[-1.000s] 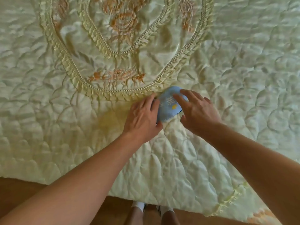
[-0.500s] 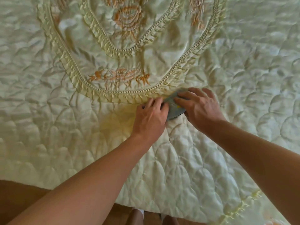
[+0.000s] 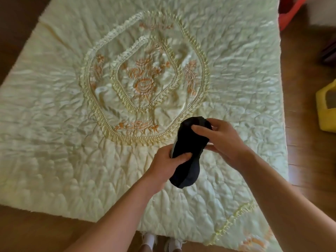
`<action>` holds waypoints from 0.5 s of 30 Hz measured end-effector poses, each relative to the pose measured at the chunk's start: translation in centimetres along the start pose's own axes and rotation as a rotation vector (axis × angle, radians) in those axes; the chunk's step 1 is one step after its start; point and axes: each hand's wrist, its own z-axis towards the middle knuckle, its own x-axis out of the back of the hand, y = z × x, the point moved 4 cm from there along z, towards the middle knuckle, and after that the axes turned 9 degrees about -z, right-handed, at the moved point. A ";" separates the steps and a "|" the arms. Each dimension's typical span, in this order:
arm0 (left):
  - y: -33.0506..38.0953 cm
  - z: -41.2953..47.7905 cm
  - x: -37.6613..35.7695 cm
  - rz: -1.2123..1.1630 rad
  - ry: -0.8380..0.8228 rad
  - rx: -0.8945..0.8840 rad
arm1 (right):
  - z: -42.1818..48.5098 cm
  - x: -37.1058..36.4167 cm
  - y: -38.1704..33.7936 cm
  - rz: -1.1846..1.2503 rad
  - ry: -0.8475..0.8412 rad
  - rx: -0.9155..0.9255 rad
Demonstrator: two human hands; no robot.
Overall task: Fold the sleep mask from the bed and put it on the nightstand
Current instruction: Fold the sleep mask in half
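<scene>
The sleep mask shows its dark, almost black side, with a thin pale blue edge at its left. It is lifted off the bed and hangs lengthwise between my hands. My left hand grips its left edge near the middle, thumb on top. My right hand pinches its upper end, fingers over the front. The lower end of the mask hangs free. No nightstand is in view.
The bed carries a pale green quilted cover with ruffled trim and orange flower embroidery. Wooden floor runs around it. A yellow container stands at the right, and a red object at the top right. My feet are at the bed's edge.
Both hands have lifted the mask off the cover; it lay pressed flat, blue side up, and now shows its dark side. The view has pulled back and takes in the whole bed.
</scene>
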 end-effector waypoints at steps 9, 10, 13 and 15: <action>10.9 -14.5 -3.7 -0.215 -0.118 0.013 | -14.4 -0.6 -7.6 0.300 -0.144 0.034; 11.5 -15.8 -4.0 -0.213 -0.133 0.020 | -15.6 -0.6 -8.2 0.301 -0.118 0.041; 12.6 -19.3 -5.1 -0.237 -0.163 0.081 | -19.0 -0.2 -9.2 0.315 -0.028 0.037; 13.2 -21.4 -5.6 -0.204 -0.177 0.094 | -20.9 0.0 -9.6 0.327 0.012 0.048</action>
